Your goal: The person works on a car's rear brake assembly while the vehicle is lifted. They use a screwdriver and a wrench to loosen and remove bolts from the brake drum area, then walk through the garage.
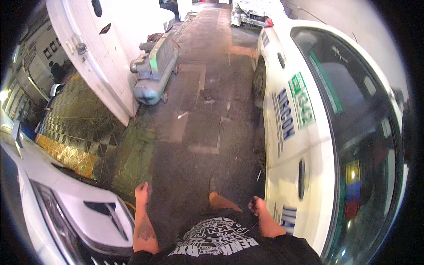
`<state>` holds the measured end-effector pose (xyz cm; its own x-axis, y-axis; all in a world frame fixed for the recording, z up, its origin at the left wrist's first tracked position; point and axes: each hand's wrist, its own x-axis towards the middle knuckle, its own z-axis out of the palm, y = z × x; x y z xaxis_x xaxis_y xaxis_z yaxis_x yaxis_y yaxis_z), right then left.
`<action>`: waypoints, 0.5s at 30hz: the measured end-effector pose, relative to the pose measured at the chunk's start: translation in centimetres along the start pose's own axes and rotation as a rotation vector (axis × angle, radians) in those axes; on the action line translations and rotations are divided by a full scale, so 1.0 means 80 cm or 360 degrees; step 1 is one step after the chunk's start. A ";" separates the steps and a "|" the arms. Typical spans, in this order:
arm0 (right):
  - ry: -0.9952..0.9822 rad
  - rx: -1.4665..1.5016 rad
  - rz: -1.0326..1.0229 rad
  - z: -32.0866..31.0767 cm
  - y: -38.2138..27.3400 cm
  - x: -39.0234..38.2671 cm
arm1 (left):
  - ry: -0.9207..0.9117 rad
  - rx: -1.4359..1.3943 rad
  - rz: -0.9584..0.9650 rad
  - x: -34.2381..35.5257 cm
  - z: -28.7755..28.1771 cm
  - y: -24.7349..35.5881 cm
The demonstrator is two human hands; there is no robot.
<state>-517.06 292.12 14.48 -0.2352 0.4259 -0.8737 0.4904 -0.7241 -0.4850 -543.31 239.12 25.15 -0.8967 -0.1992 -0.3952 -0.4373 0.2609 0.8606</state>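
Note:
My left hand [141, 193] hangs low over the floor, beside the front of a silver-white car [88, 210]. Its fingers are curled in, and whatever they may hold is too small to make out. On the other side, my right hand [257, 206] is near the rear door of a white car [282, 172] with green and dark lettering, apart from it. Those fingers look curled too, with dark patches among them; I cannot make out anything held. One foot [213, 184] is stepping ahead on the dark floor.
A grey-green air compressor [154, 84] on wheels stands ahead at left, next to a white sliding door [95, 57]. Beyond the doorway lies a checkered tile floor [79, 119]. Farther ahead at right is another vehicle [254, 12]. A dark floor lane [194, 123] runs between.

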 end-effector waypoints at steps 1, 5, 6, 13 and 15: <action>-0.0053 -0.0067 -0.0005 0.031 -0.042 0.025 | -0.0045 0.0106 -0.0022 0.024 0.023 0.009; -0.0203 -0.0623 -0.0134 0.170 -0.220 0.108 | -0.0209 0.0037 -0.0779 0.033 0.098 0.000; -0.0326 -0.0665 -0.0179 0.208 -0.264 0.126 | -0.0280 -0.0021 -0.0954 0.036 0.113 -0.002; -0.0624 -0.0398 -0.0230 0.489 -0.598 0.260 | -0.0331 0.0326 -0.1214 0.242 0.256 0.073; -0.0581 -0.0394 -0.0191 0.559 -0.690 0.289 | -0.0275 0.0394 -0.1035 0.354 0.303 0.136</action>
<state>-587.10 317.67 19.30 -0.5614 0.2474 -0.7897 0.6170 -0.5109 -0.5986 -575.11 259.27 15.56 -0.4382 -0.2404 -0.8661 -0.8711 0.3511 0.3433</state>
